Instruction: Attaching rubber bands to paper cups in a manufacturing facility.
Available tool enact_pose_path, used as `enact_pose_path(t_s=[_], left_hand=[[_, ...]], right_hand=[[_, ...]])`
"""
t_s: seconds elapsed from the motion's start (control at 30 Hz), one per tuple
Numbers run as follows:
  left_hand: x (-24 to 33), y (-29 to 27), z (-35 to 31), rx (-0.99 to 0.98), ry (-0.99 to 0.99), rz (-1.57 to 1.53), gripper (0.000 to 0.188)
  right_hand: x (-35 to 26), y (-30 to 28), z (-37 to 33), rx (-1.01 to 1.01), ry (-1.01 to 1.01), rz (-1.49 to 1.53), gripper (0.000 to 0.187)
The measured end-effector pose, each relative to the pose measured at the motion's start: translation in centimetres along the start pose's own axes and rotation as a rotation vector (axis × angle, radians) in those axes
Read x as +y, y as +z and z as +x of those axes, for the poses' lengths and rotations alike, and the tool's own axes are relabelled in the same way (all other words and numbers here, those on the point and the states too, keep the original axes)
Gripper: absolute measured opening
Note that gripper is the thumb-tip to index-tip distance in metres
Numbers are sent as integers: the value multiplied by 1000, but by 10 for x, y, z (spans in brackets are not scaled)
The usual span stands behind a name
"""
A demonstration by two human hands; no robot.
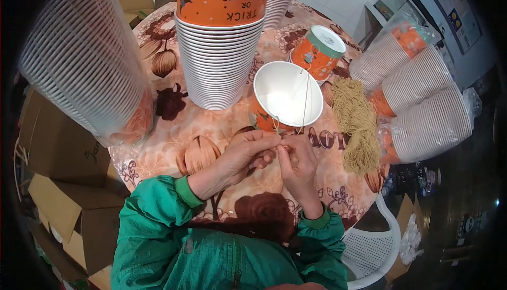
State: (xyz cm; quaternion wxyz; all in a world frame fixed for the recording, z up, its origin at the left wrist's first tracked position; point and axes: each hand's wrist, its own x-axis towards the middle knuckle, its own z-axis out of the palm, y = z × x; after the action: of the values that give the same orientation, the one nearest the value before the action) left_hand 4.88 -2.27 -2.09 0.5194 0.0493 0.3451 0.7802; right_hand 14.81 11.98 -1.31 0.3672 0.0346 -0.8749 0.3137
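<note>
An orange paper bucket with a white inside (284, 100) stands on the table just beyond my hands, its mouth tilted toward me. A thin tan cord (306, 102) runs from the bucket's far rim across the opening, and another length hangs over the near rim. My left hand (248, 155) pinches the cord between thumb and forefinger, the other fingers curled. Close against it, my right hand (299, 164) also pinches the cord, with fingertips almost meeting the left ones. The exact spot where the cord ends meet is hidden by my fingers.
A tall stack of nested buckets (216, 63) stands behind, with a plastic-wrapped stack (87, 63) at left. An upturned bucket (321, 57) and a tan cord bundle (356, 126) lie right of centre. Wrapped stacks (428, 126) line the right edge. Cardboard boxes (74, 205) and a white chair (372, 248) flank the table.
</note>
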Motion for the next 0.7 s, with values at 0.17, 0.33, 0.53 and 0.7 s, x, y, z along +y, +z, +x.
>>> enact_pose_path(t_s=[0.17, 0.33, 0.53, 0.7], left_hand=[[0, -4, 3, -25, 40, 13, 10], [-4, -7, 4, 1, 69, 35, 10], [-2, -12, 2, -60, 91, 68, 8], [-2, -3, -3, 16, 105, 153, 13]], right_hand=[[4, 2, -7, 56, 125, 85, 24], [3, -1, -4, 7, 82, 62, 26], [1, -2, -5, 7, 60, 35, 26], [2, -1, -6, 19, 27, -15, 25]])
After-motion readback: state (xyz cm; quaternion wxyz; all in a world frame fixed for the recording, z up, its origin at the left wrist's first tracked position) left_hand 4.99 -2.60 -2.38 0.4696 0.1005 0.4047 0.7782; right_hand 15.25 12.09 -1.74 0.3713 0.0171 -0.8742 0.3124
